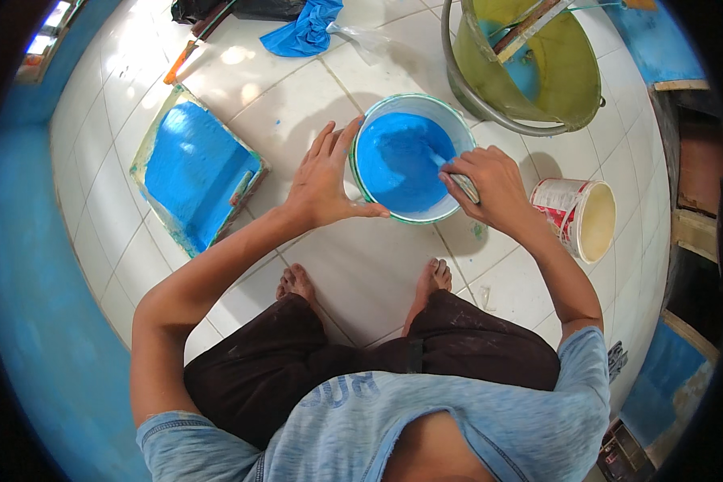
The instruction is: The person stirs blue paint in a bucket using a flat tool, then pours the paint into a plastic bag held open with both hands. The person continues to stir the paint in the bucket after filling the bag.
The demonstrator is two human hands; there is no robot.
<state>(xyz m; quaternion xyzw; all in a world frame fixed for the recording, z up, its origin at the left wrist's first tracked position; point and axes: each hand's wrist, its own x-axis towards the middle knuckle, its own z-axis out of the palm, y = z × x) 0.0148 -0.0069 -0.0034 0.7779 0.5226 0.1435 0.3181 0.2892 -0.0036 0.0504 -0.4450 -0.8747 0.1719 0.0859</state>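
A white paint bucket [458, 128] with a green-smeared rim stands on the tiles before me, with blue paint [394, 165] inside. My left hand [325, 177] is open against its left side, fingers spread, the thumb along the near rim and the index fingertip by the far left rim. Over the right rim, my right hand [490, 185] is closed around a paint-smeared stick [467, 189]. The stick's blue-coated end reaches toward the paint; its tip is hard to make out.
A paint tray [189, 173] coated in blue lies at the left, with a small roller [243, 186] on its edge. At the far right stands a large olive bucket [570, 104]. A small white tub [561, 210] lies tipped at the right. Blue plastic [301, 30] lies at the back.
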